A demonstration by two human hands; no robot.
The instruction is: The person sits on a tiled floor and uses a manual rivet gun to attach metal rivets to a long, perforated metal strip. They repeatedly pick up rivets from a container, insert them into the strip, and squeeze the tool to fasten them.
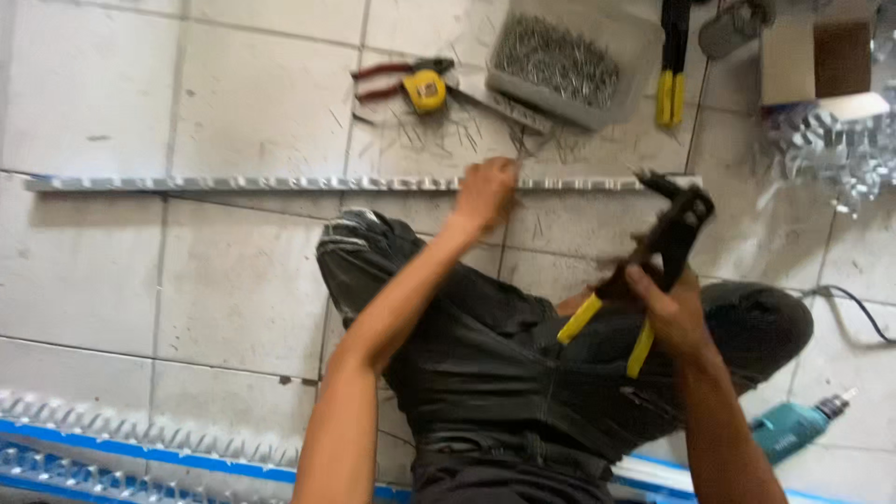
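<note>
Head view. A person sits on a tiled floor (233,271) with dark-trousered legs folded, working on a long metal strip (280,184) that lies flat across the tiles just beyond the knees. The left hand (485,194) rests on the strip near its right-hand part, fingers curled down onto it, pressing or pinching it in place; whether they hold a rivet as well cannot be told. The right hand (674,313) is clenched around the yellow-sleeved handles of a black riveter (658,261), whose nose points at the strip's right end. The strip looks thin, stiff and light, with sharp stamped edges; it is judged best held flat from above, close to the working point, so that it does not slide on the smooth tile. The riveter looks heavy at the head and is best gripped low on its handles. Beyond the strip, a grey tray (623,37) holds a dense heap of rivets (555,58), and loose ones are scattered on the tiles about it. Pliers (392,79) and a yellow tape measure (426,91) lie left of the tray; an open cardboard box (817,58) stands at right, its contents hidden. A teal drill (798,425) lies by the right knee.
</note>
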